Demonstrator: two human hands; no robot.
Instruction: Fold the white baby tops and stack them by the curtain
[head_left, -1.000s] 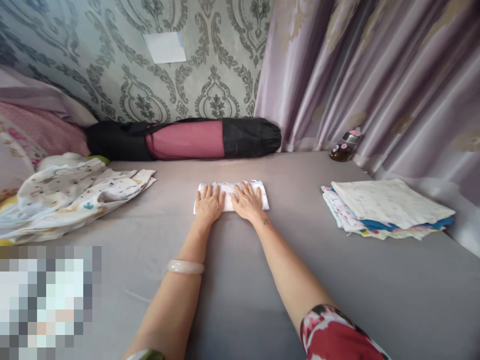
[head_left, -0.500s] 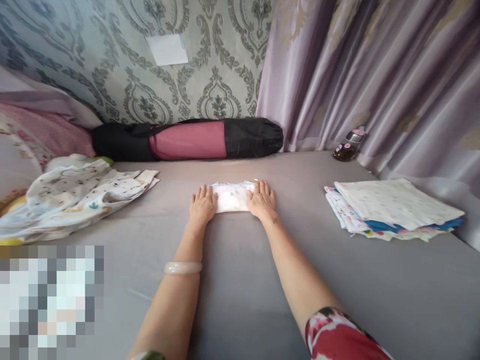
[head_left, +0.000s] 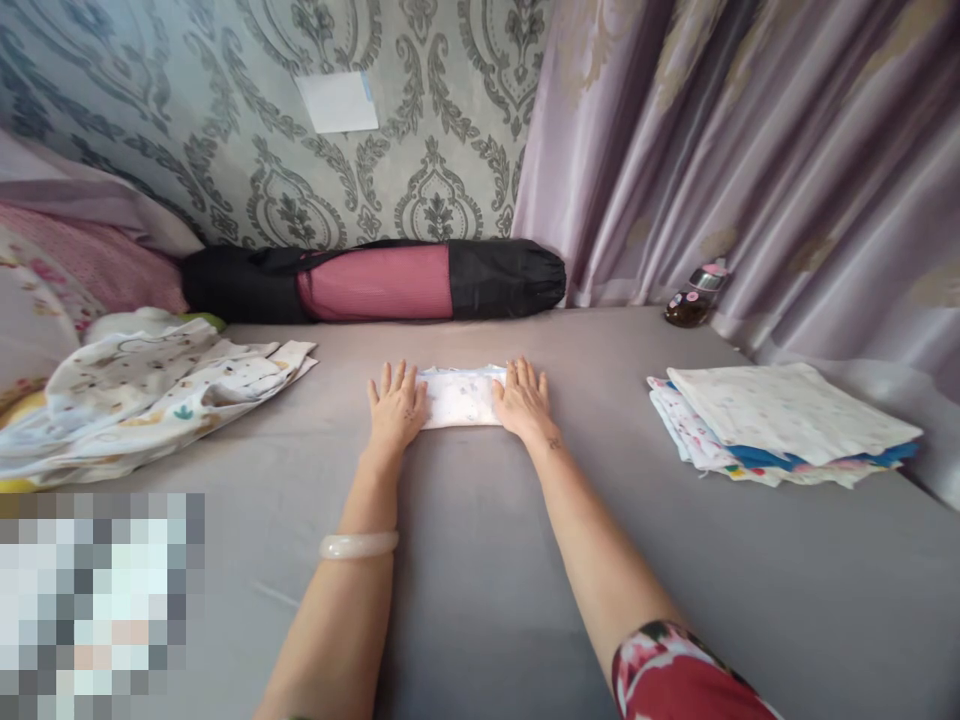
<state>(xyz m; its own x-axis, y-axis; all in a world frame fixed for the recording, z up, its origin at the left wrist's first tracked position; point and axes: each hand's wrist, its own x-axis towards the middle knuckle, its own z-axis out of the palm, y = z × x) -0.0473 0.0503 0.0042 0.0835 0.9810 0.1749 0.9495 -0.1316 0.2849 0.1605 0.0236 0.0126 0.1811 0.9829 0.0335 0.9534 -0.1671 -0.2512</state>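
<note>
A small folded white cloth [head_left: 461,400] with a faint print lies flat on the grey bed sheet [head_left: 480,540], in front of me. My left hand [head_left: 397,405] is palm down at its left end, fingers spread, the thumb side touching the edge. At the right end, my right hand [head_left: 523,398] rests palm down with its fingers apart, partly covering the cloth. Neither hand grips it. A light bangle [head_left: 358,545] circles my left forearm.
A stack of folded cloths [head_left: 787,415] lies on the right. Loose printed clothes [head_left: 172,390] are heaped at the left. Along the wall lies a long black and pink bag [head_left: 375,282]. A dark bottle [head_left: 694,297] stands by the curtain [head_left: 645,150].
My left hand has shifted a little left and its fingers have spread, so more of the cloth's left end shows. My right hand has hardly moved; its fingers are slightly wider.
</note>
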